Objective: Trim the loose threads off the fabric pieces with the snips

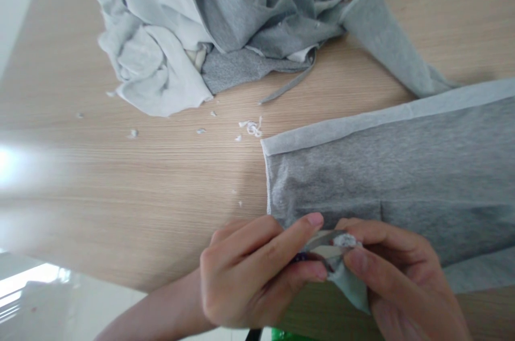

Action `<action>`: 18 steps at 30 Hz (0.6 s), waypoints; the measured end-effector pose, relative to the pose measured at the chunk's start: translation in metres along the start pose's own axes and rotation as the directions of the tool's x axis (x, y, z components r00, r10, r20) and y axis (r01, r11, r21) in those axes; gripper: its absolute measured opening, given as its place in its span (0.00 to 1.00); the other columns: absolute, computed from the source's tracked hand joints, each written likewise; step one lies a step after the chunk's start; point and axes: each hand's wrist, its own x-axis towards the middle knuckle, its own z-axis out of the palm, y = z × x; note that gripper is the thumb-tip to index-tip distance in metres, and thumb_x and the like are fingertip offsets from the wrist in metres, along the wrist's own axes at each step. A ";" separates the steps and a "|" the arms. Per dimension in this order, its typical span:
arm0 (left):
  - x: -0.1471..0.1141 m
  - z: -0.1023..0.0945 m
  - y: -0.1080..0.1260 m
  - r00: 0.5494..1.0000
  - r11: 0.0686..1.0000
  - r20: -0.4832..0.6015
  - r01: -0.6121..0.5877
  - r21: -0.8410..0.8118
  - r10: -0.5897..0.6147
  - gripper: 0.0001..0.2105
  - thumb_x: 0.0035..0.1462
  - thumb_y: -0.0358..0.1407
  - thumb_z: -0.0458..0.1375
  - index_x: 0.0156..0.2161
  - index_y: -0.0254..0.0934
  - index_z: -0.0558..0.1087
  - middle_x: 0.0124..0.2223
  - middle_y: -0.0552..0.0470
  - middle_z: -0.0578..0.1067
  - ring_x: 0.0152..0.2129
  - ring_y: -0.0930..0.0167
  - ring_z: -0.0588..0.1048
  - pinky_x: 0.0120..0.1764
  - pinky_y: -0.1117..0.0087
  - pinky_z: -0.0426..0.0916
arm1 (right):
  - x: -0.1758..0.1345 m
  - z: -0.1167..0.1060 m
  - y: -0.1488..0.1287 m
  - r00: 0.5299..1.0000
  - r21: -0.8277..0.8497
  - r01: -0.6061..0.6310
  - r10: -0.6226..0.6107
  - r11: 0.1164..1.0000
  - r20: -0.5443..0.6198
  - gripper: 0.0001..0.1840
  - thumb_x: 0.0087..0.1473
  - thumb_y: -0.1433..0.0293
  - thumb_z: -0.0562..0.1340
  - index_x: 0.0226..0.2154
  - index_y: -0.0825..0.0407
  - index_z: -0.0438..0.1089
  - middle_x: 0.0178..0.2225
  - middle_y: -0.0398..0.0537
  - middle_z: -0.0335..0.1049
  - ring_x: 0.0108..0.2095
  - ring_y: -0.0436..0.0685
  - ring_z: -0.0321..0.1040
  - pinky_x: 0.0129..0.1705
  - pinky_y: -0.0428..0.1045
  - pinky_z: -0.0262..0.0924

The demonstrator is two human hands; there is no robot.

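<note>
My left hand point(257, 266) is closed at the lower middle, index finger and thumb apart at their tips around what look like small thread snips point(326, 237). A dark purple part shows between those fingers; the rest is hidden in the hand. My right hand point(402, 271) pinches the edge of a light grey fabric piece point(352, 287) between thumb and fingers. A whitish frayed bit point(345, 240) sticks up at that pinch, right by the blade-like tips. Behind both hands lies a flat grey fabric panel point(341, 169) with a paler folded border.
A tangled heap of grey and white fabric point(241, 14) covers the back of the wooden table point(120, 180). One grey strip point(386, 41) runs from it toward the panel. Thread scraps point(252, 126) lie scattered near the panel's corner. Something green point(287, 334) shows below the front edge.
</note>
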 end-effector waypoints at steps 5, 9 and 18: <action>0.000 -0.002 -0.002 0.999 0.997 -0.023 0.035 -0.067 -0.037 0.14 0.70 0.43 0.55 0.49 0.32 0.74 0.27 0.56 0.77 0.19 0.77 0.76 0.22 0.77 0.69 | -0.002 -0.001 -0.002 1.000 -0.050 0.000 -0.001 0.999 -0.021 0.06 0.56 0.66 0.71 0.34 0.36 0.83 0.26 0.40 0.76 0.26 0.47 0.70 0.30 0.39 0.67; -0.002 -0.002 -0.002 1.000 0.996 -0.011 0.023 -0.081 -0.024 0.14 0.70 0.43 0.56 0.48 0.32 0.74 0.26 0.56 0.77 0.19 0.77 0.76 0.21 0.77 0.69 | -0.003 -0.002 -0.002 1.000 -0.074 0.004 -0.004 0.997 -0.003 0.06 0.56 0.65 0.70 0.35 0.35 0.83 0.26 0.39 0.76 0.26 0.47 0.69 0.29 0.38 0.67; -0.006 -0.001 -0.002 0.999 0.996 -0.006 0.039 -0.081 -0.039 0.14 0.70 0.43 0.55 0.49 0.34 0.75 0.27 0.55 0.77 0.18 0.76 0.75 0.20 0.76 0.68 | -0.005 -0.004 -0.001 1.000 -0.052 -0.012 0.011 0.999 -0.018 0.06 0.56 0.65 0.71 0.36 0.34 0.82 0.27 0.38 0.77 0.27 0.46 0.71 0.31 0.37 0.68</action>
